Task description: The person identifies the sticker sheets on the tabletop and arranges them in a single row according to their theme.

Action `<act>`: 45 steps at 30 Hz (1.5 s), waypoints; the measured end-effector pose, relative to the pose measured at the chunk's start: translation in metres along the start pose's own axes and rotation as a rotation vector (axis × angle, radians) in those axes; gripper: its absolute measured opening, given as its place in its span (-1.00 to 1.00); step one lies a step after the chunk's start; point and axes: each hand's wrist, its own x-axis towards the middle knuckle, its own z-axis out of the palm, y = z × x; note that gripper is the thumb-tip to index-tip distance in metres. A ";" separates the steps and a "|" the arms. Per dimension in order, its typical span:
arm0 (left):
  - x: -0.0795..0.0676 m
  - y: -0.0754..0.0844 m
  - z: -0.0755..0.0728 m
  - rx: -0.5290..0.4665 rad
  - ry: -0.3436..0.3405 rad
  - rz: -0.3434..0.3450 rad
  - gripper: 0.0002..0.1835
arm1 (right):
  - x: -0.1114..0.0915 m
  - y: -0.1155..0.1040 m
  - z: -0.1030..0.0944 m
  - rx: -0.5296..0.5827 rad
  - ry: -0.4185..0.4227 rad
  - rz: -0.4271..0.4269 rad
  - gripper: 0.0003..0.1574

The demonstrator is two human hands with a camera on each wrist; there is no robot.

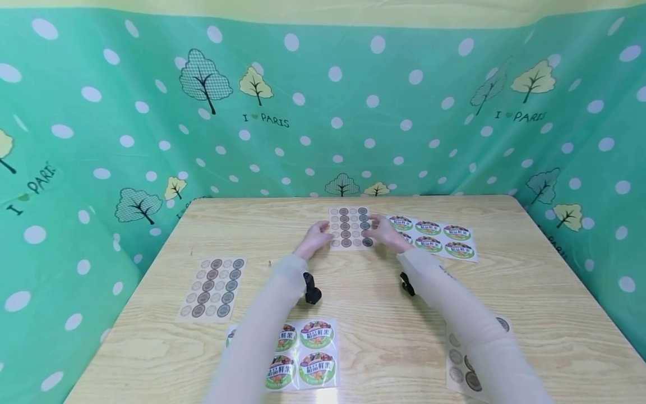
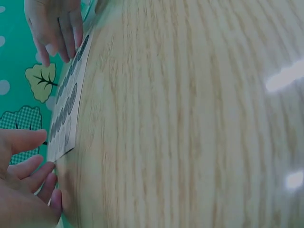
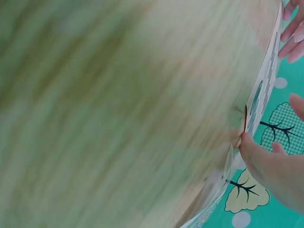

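Observation:
A sheet of round brown and grey coin-like stickers (image 1: pixel 349 229) lies near the far edge of the table, between the two hands. The left hand (image 1: pixel 314 239) is at its left edge; in the left wrist view that hand's fingertips (image 2: pixel 46 167) touch the sheet's corner while the thumb stays apart. At the right edge is the right hand (image 1: pixel 386 232), its fingers reaching over the outer column of stickers. Seen from the right wrist, a fingertip (image 3: pixel 247 142) presses against the corner of the sheet, with the thumb held away.
Beside the right hand lies a sheet of colourful oval fruit labels (image 1: pixel 440 240). Another fruit-label sheet (image 1: pixel 317 359) is at the front, partly under the left sleeve. A coin-sticker sheet (image 1: pixel 212 290) lies at left; one more (image 1: pixel 456 359) is partly hidden by the right sleeve. A green curtain (image 1: pixel 323 112) encloses the table.

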 end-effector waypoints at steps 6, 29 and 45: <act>-0.047 0.054 -0.002 0.020 0.034 -0.070 -0.43 | 0.000 0.001 0.000 0.014 0.003 0.023 -0.17; 0.155 -0.152 0.052 -0.190 0.244 -0.030 -0.44 | 0.003 -0.006 0.009 0.122 0.089 0.115 -0.28; 0.061 -0.046 0.025 -0.427 0.258 -0.106 -0.61 | -0.001 -0.006 0.014 0.076 0.098 0.107 -0.33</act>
